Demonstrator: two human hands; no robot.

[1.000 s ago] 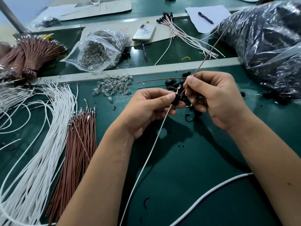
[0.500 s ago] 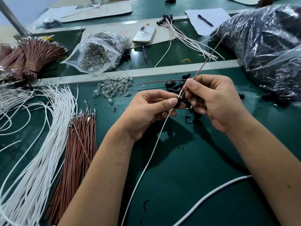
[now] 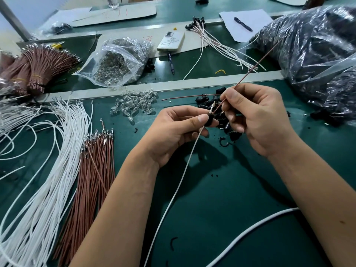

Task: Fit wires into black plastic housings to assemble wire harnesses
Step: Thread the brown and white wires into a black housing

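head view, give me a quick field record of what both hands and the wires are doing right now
left hand: pinches small black plastic housing
right hand: pinches thin brown wire, lower end at housing
long white wire: runs from housing toward camera
loose black housings pile: behind hands on green mat
spare wires: white bundle and brown bundle, left

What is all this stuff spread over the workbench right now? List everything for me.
white wires: many, white, loose sheaf at left
brown wires: many, brown, flat beside the white ones
bundled brown wires: several bundles, far left
bag of clear bulbs: one, clear
loose bulbs: small heap, clear
black housings: heap, behind the hands
phone: one, white
pens: two, dark
finished harnesses: bunch, white with black ends
big bag: one, clear, dark contents
left hand: holds a housing with white wire
right hand: pinches a brown wire
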